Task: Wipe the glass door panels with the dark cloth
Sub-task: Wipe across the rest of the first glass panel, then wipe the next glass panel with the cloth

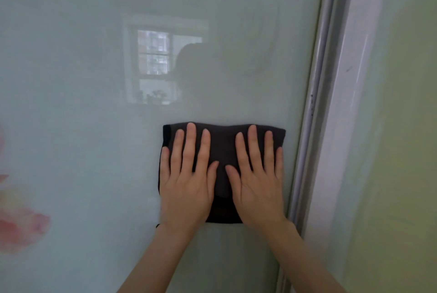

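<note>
A pale, frosted glass door panel (94,127) fills most of the frame, from the left edge across to the right of centre. On the far right of the frame stands a 2nd panel (406,127), tinted yellowish green. Between the 2 panels a grey metal frame (314,103) runs from the top of the frame down to the bottom, leaning slightly, with a white strip (350,103) just beside it on its right. In the upper middle of the large panel there is a faint reflection of a window (153,63), with a dark silhouette of a head overlapping its right side. At the lower left edge of the frame a blurred pink flower print (21,226) shows on the glass.

The dark cloth (223,148), folded into a rough rectangle, lies flat against the large panel in the lower middle of the frame, its right edge near the metal frame but apart from it. Both hands press it to the glass side by side. The left hand (186,186) covers the cloth's left half, its fingers (190,148) straight, spread and pointing up. The right hand (257,186) covers the right half in the same way, fingers (254,148) straight and spread. Neither hand curls round the cloth; the 2 thumbs point toward each other, near but not touching. A thin dark band (157,225) shows at the left wrist
</note>
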